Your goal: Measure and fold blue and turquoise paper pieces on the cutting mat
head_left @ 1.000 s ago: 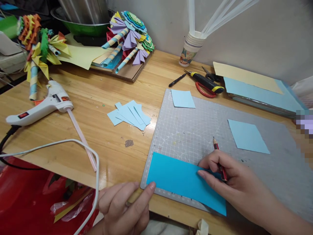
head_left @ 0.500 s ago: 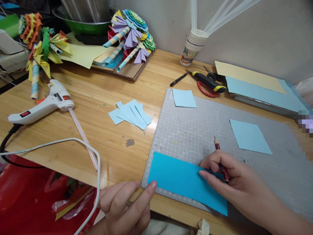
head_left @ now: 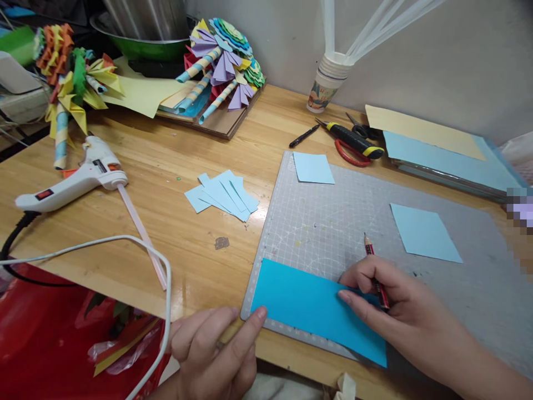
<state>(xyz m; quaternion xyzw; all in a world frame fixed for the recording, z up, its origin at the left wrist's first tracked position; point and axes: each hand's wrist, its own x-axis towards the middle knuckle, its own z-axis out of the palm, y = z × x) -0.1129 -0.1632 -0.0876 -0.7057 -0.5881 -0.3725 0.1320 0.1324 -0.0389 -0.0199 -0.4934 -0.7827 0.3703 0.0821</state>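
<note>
A bright blue paper strip (head_left: 308, 300) lies at a slant along the near left part of the grey cutting mat (head_left: 350, 211). My right hand (head_left: 391, 300) pinches its far edge between thumb and forefinger. A red and black pencil (head_left: 368, 244) is tucked in the same hand, its point upward. At the strip's lower left corner, my left hand (head_left: 220, 344) presses down with its thumb tip, the other fingers curled; their undersides are hidden. Two pale blue paper squares (head_left: 314, 168) rest farther back on the mat.
Pale blue paper pieces (head_left: 227, 194) lie left of the mat. A white glue gun (head_left: 79, 178) with its cable is at far left, above a red plastic bag (head_left: 37, 339). Pliers (head_left: 353, 139), a pen (head_left: 303, 136) and cups with white sticks (head_left: 327, 83) stand behind. Paper flowers (head_left: 227, 61) lie at back.
</note>
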